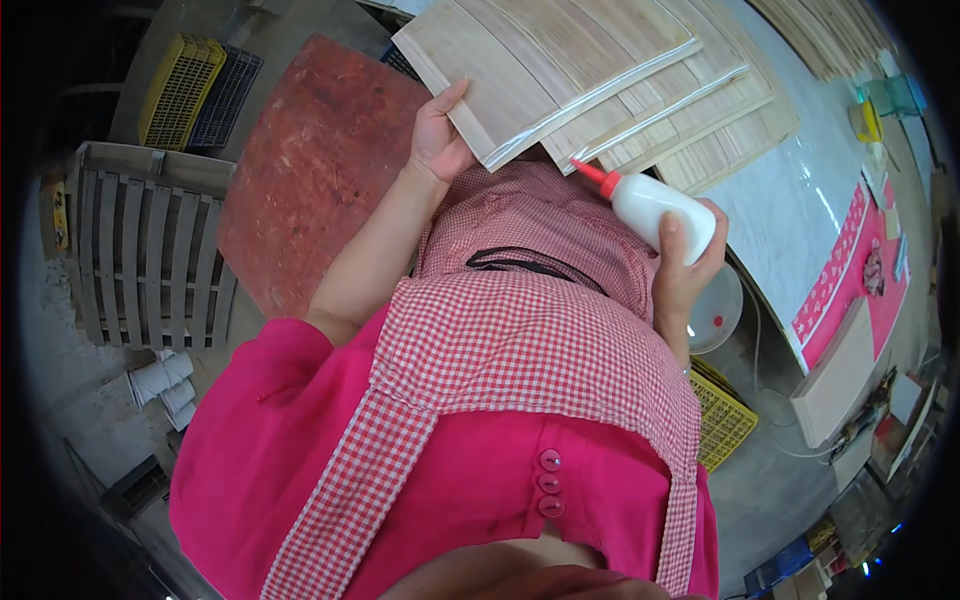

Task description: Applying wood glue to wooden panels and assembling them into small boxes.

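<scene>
My right hand [690,262] is wrapped round a white squeeze glue bottle [655,212] with a red cap and nozzle. The bottle lies tilted, its red tip touching or just above the near corner of a lower wooden panel [640,115]. My left hand [442,135] grips the left corner of the top wooden panel [540,65], thumb above and the other fingers hidden beneath. Several pale panels lie overlapped like steps. Wet white lines of glue run along the near edges of the top panel and the one under it.
A red worn board [320,170] lies to the left, beside a slatted grey pallet [155,255] and yellow and blue crates [185,90]. At right, a white tabletop [785,215] carries stacked wood strips [825,35] and a pink patterned cloth [845,265]. A yellow crate [722,415] stands below.
</scene>
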